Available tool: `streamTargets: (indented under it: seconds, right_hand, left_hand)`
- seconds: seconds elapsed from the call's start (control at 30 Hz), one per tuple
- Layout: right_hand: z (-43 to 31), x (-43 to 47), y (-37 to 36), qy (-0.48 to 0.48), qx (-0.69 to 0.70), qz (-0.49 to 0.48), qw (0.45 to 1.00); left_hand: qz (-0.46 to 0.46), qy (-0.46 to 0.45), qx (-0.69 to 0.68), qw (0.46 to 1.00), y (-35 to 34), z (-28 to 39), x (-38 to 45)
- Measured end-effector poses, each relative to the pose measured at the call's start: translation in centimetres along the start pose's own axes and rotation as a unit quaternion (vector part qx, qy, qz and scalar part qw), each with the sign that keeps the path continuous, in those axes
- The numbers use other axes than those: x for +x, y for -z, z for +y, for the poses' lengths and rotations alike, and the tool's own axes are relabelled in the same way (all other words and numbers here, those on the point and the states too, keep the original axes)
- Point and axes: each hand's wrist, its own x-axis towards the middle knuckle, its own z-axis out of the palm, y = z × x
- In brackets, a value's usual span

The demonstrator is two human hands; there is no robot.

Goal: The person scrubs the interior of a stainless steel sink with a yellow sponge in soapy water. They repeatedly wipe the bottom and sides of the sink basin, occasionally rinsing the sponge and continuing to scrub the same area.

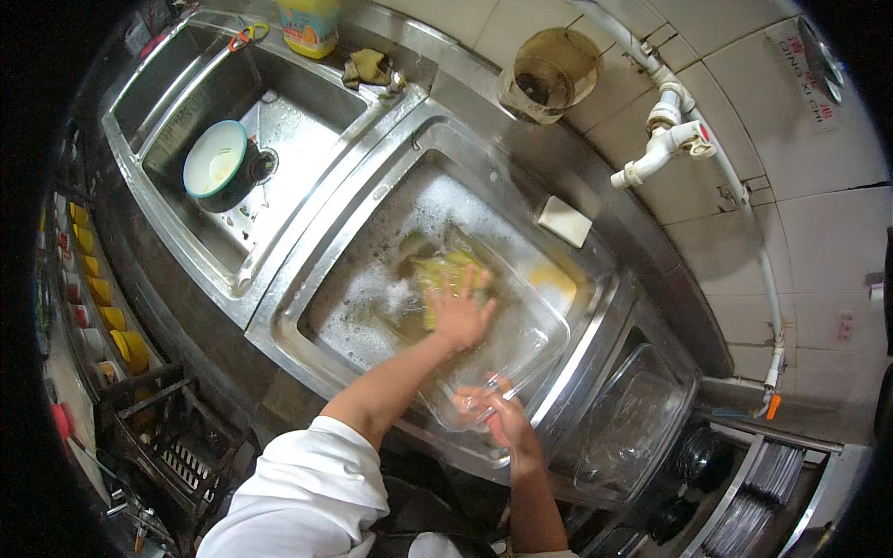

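Note:
A clear plastic tub (pixel 534 338) lies tilted in the soapy water of the middle steel sink (pixel 279 335). My left hand (pixel 460 314) is spread palm down over a crumpled yellow scrubbing cloth (pixel 453 268), pressing it against the tub. At the near corner of the tub, my right hand (pixel 495 408) grips the rim from below, its fingers partly seen through the plastic. Foam and murky water hide part of the tub's far side.
A white bowl (pixel 213 160) leans in the left sink (pixel 314 104). Another clear tub (pixel 635 418) fills the right basin. Along the back stand a yellow detergent jug (pixel 310 28), a bucket (pixel 551 73) and a white block (pixel 565 221). A white tap (pixel 663 150) juts from the wall.

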Motion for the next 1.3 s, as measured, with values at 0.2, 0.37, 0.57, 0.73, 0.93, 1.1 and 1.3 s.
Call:
streamTargets:
  seconds: [0.2,0.37,0.57,0.73,0.93,1.1,1.3]
  right_hand:
    - [-1.6,-0.1,4.4,0.156,-0.006,0.010,0.988]
    - [-2.5,-1.1,1.6,0.209,0.080,0.074,0.972]
    - [-1.5,-0.7,1.5,0.205,0.091,0.135,0.965]
    - [-1.1,-1.1,0.3,0.218,0.065,0.143,0.963]
    - [-1.0,-0.8,-1.1,0.215,0.040,0.202,0.955]
    - [-0.7,0.5,-1.2,0.236,0.000,0.251,0.939]
    - [-0.7,1.8,-1.1,0.273,-0.002,0.261,0.926]
  left_hand:
    - [-0.235,-0.284,-0.136,0.920,1.8,4.6,-6.8]
    - [-0.423,-0.287,-0.129,0.850,6.6,1.6,-9.1]
    - [-0.334,-0.290,-0.010,0.897,6.5,-3.0,-10.5]
    - [-0.257,-0.181,0.041,0.948,6.6,-8.1,-6.8]
    - [-0.204,-0.180,0.013,0.962,3.3,-0.6,-13.4]
    - [-0.156,-0.139,-0.102,0.973,2.1,3.0,-16.4]
    - [-0.172,-0.122,-0.171,0.962,3.7,2.8,-15.2]
